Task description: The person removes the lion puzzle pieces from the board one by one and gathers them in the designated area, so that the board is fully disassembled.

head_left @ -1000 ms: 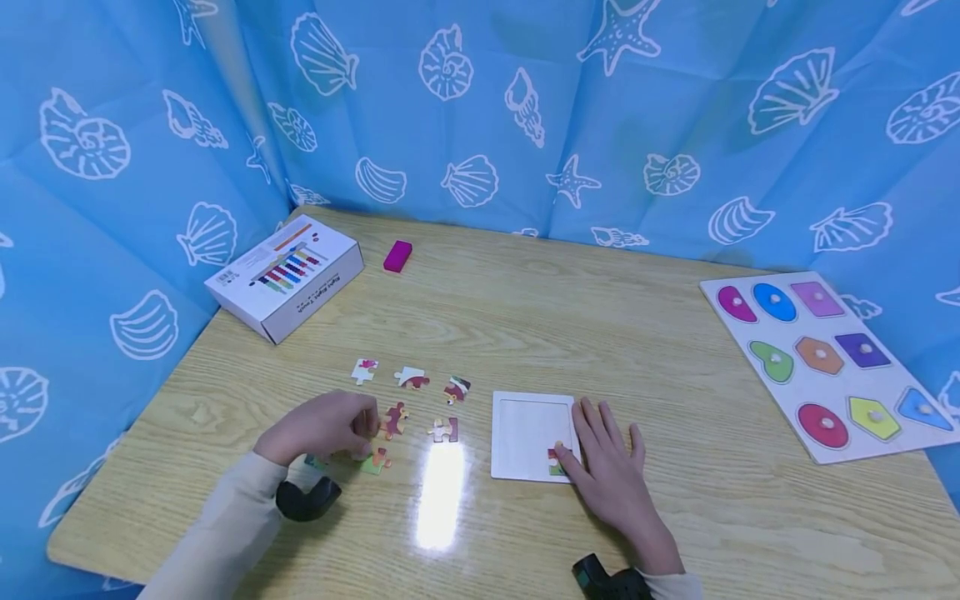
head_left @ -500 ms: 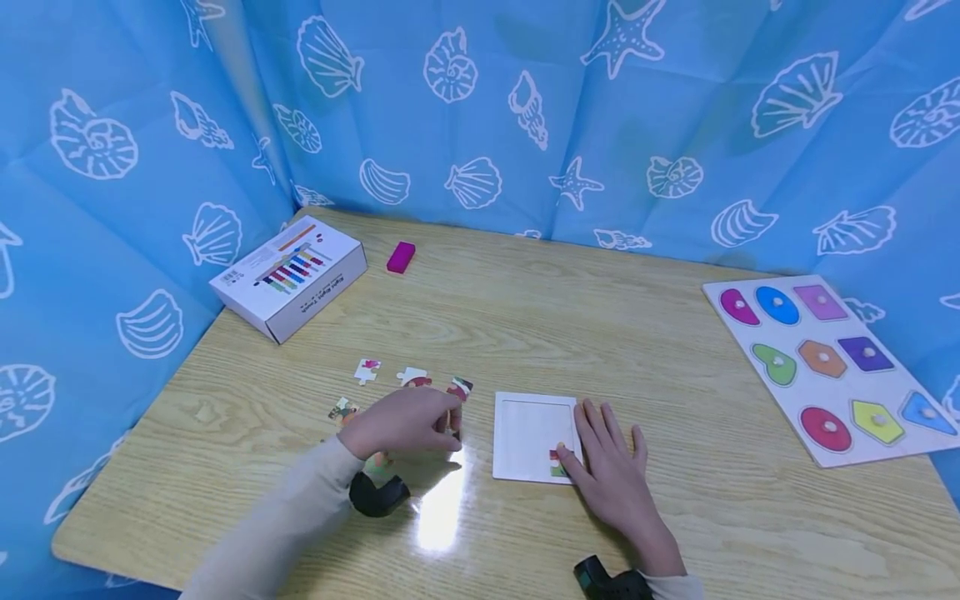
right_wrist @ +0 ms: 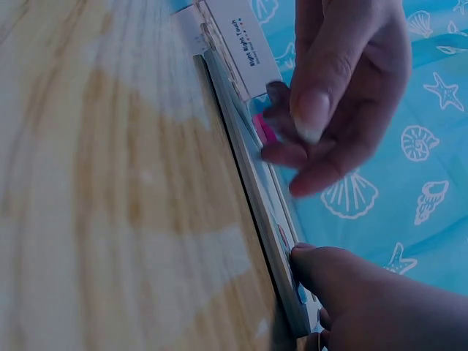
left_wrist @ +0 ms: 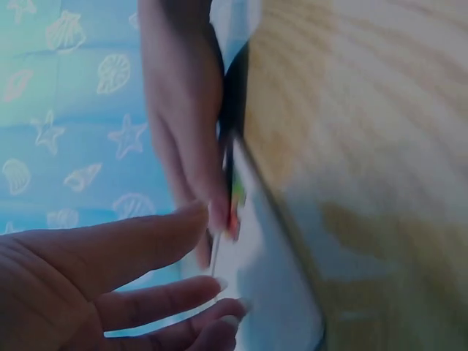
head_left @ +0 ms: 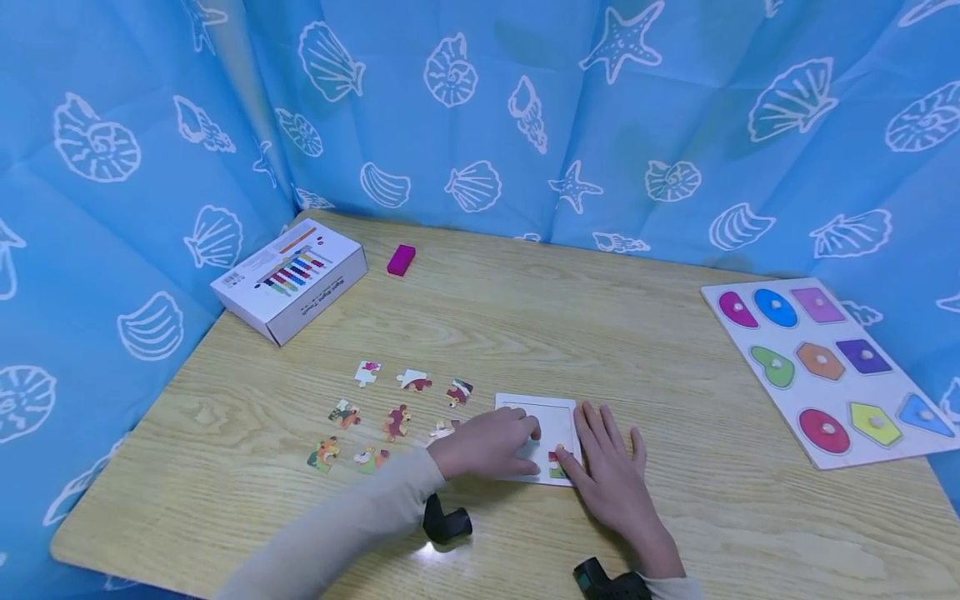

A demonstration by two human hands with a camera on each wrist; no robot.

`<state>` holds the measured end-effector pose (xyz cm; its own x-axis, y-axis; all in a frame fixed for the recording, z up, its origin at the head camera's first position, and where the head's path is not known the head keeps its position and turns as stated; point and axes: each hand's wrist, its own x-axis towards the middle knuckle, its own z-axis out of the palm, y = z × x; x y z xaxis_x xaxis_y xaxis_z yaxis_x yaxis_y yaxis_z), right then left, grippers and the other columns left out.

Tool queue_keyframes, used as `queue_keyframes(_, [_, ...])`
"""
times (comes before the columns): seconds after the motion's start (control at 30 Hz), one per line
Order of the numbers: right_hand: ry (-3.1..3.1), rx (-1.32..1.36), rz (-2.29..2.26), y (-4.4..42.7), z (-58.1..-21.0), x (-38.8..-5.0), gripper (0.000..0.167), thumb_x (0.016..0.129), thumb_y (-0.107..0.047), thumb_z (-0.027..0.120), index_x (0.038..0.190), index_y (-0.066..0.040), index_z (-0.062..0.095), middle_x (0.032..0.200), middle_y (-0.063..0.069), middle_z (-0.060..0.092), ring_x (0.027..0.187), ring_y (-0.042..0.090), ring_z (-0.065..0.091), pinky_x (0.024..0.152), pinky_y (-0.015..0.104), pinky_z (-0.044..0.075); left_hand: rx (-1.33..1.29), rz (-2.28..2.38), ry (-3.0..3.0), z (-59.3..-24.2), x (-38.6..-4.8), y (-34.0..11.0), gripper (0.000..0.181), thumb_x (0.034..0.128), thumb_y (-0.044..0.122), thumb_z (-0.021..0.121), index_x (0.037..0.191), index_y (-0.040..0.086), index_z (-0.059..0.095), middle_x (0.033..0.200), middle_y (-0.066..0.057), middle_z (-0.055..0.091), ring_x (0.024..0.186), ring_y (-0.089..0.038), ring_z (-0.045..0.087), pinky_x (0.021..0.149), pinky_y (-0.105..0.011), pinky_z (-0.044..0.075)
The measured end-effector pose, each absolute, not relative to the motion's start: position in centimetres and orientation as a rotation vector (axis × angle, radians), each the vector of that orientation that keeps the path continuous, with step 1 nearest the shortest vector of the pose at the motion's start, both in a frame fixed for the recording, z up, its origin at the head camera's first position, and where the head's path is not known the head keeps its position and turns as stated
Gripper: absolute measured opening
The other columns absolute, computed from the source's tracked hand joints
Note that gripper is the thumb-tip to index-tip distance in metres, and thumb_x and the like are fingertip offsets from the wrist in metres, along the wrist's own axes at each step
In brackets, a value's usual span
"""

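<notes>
A shallow white puzzle tray [head_left: 551,407] lies on the table, with one red-and-green jigsaw piece [head_left: 557,468] in its lower right corner. My right hand [head_left: 611,471] lies along the tray's right edge, fingers straight, thumb touching that piece. Over the left part of the tray hovers my left hand [head_left: 491,443]. In the left wrist view its thumb [left_wrist: 146,245] and fingers are apart and loosely bent, with nothing seen between them. Several loose jigsaw pieces lie to the left, among them a brown one [head_left: 397,422]; my left hand partly covers a pale piece [head_left: 442,428].
A white box [head_left: 288,279] with an abacus picture stands at the back left, a magenta block [head_left: 401,259] beside it. A shape board [head_left: 806,400] with knobbed pieces lies at the right. A blue shell-print curtain [head_left: 480,108] hangs behind the wooden table [head_left: 637,333].
My left hand has moved right from the loose pieces, across the table, to above the tray. The right hand has stayed at the tray's edge.
</notes>
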<state>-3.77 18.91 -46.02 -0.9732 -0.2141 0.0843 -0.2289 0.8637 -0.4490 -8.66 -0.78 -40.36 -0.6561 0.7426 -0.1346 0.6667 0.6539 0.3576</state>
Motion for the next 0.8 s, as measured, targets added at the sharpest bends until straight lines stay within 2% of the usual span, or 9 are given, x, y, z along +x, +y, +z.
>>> queue_keyframes(0.27, [-2.991,0.365,0.738,19.0,-46.0,-3.8,0.065,0.098,-0.040,0.048,0.146,0.000,0.030,0.151,0.018,0.026,0.139,0.036,0.012,0.102,0.062,-0.002,1.089,0.318,2.647,-40.9,-8.2,1.2,0.031,0.0851,0.032,0.070,0.107,0.011,0.063,0.091,0.002,0.056,0.080,-0.008,0.051,0.068,-0.022,0.044])
queue_keyframes(0.6, [-2.980,0.366,0.734,19.1,-46.1,-3.7,0.065,0.098,-0.039,0.049,0.145,0.001,0.031,0.151,0.018,0.026,0.139,0.036,0.013,0.102,0.062,-0.002,1.091,0.329,2.739,-41.8,-8.0,2.3,0.025,0.0819,0.028,0.072,0.092,0.010,0.059,0.079,0.004,0.050,0.068,-0.007,0.048,0.057,-0.020,0.041])
queue_keyframes(0.8, [-2.979,0.366,0.730,19.0,-46.1,-3.7,0.064,0.098,-0.038,0.049,0.145,0.001,0.031,0.150,0.018,0.027,0.139,0.036,0.013,0.102,0.062,-0.001,1.078,0.342,2.747,-42.1,-7.9,2.3,0.023,0.0829,0.029,0.073,0.087,0.012,0.057,0.076,0.005,0.046,0.066,-0.006,0.045,0.055,-0.019,0.039])
